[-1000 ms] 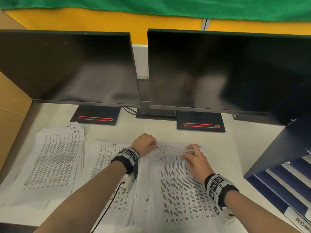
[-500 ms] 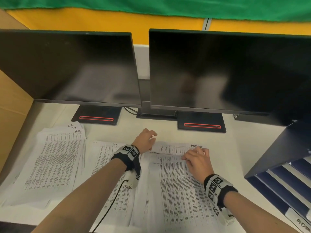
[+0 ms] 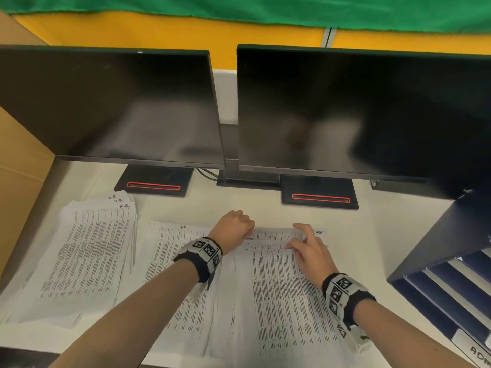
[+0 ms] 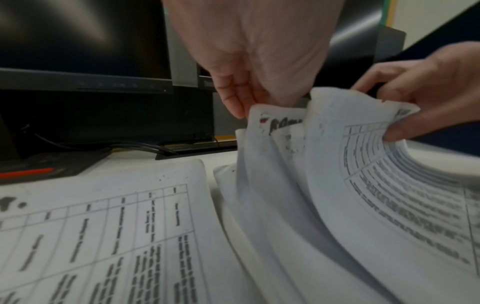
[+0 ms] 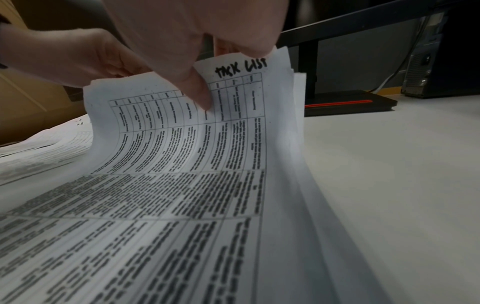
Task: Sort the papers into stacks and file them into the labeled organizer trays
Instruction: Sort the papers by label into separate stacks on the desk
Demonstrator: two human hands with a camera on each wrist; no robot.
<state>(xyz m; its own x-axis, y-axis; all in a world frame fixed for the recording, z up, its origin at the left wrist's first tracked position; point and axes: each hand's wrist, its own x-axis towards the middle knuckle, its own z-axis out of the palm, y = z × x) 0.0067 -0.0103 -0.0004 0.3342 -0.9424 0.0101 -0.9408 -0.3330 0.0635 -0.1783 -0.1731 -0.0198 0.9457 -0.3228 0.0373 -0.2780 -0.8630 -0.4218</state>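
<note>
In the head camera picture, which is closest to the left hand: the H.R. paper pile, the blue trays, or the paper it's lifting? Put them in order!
From the left hand:
1. Lifted paper, in its fingers.
2. H.R. pile, to its left.
3. Blue trays, far right.

two dark monitors (image 3: pixel 111 107) on a white desk (image 3: pixel 239 208)

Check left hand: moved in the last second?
Yes. The left hand has crept away from the person, toward the right monitor base, lifting the sheet's top edge.
</note>
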